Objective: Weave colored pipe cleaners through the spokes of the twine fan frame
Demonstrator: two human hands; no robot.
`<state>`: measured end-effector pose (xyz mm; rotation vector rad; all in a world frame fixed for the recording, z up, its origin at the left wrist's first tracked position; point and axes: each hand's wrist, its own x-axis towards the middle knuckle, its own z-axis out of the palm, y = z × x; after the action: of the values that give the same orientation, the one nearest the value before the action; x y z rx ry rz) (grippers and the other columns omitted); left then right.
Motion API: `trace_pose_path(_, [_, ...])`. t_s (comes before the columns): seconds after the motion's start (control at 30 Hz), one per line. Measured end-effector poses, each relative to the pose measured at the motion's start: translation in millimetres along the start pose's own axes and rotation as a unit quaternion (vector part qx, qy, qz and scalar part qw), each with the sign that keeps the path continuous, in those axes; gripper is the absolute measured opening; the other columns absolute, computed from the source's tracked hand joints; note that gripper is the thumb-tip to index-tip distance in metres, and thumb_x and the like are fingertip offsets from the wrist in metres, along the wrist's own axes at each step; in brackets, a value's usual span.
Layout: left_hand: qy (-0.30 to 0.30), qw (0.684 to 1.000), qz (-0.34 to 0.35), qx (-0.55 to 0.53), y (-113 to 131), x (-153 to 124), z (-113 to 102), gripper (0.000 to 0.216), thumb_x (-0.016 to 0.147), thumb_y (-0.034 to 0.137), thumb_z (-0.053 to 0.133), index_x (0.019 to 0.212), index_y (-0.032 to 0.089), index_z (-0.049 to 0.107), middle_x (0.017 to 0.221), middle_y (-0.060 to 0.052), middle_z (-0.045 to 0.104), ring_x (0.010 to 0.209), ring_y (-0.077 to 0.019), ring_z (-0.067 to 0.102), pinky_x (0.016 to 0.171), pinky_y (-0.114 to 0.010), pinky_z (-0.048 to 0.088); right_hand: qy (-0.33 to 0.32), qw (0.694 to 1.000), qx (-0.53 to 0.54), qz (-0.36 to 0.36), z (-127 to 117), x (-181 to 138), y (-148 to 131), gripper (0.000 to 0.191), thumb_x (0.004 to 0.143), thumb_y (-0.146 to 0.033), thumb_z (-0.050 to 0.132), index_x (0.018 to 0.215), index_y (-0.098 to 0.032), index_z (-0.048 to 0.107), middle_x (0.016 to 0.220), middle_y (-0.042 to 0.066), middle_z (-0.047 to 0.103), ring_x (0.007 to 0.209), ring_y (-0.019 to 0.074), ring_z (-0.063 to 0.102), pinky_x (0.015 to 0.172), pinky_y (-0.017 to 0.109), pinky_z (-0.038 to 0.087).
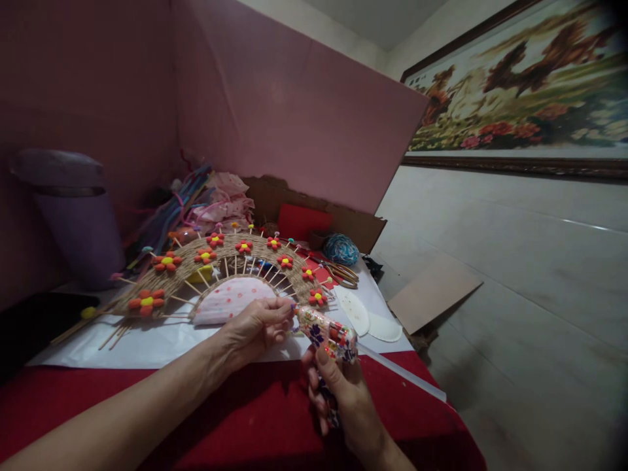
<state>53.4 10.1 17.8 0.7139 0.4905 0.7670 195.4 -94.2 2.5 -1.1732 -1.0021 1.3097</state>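
My right hand (343, 392) is wrapped round the grip of a glue gun (326, 330) with a floral pattern. A long translucent glue stick (402, 371) juts out of its back end. My left hand (258, 324) is closed in a pinch at the gun's nozzle, on a tiny purple-blue piece (293, 307) too small to name. Just beyond the hands stands a woven twine arch (181, 271) on thin sticks, with red and yellow flowers (167, 261) on it and coloured tips along its outer edge. Its centre is a half-round of dotted pink fabric (233, 299).
White paper (147, 350) lies on a red tablecloth (220, 412). Scissors or pliers (343, 271), a blue yarn ball (342, 249) and white oval pads (354, 313) are at the right. A purple lidded bin (81, 222) stands left, near crumpled pink fabric (223, 203).
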Motion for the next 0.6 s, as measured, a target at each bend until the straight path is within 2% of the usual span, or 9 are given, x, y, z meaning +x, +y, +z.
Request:
trace_pose_path(0.27, [0.011, 1.0, -0.015, -0.022, 1.1, -3.4, 4.2, 0.021, 0.06, 0.016, 0.078, 0.071, 0.011, 0.06, 0.057, 0.002, 0.052, 0.046, -0.0044, 0.045, 0.039, -0.013, 0.031, 0.005, 1.0, 0.017, 0.002, 2.9, -2.1, -3.0, 0.047, 0.069, -0.06, 0.061, 0.077, -0.014, 0.059, 0.052, -0.006, 0.047, 0.033, 0.0022, 0.038, 0.026, 0.012, 0.036])
trace_pose_path(0.6, [-0.004, 0.999, -0.017, -0.027, 0.7, -3.3, 2.6, 0.026, 0.057, 0.021, 0.081, 0.07, 0.01, 0.062, 0.057, 0.002, 0.054, 0.047, -0.0039, 0.044, 0.041, -0.014, 0.03, 0.003, 1.0, 0.025, 0.008, 3.5, -1.3, -2.4, 0.047, 0.067, -0.06, 0.063, 0.07, -0.014, 0.056, 0.048, -0.007, 0.043, 0.033, 0.0025, 0.037, 0.025, 0.012, 0.036])
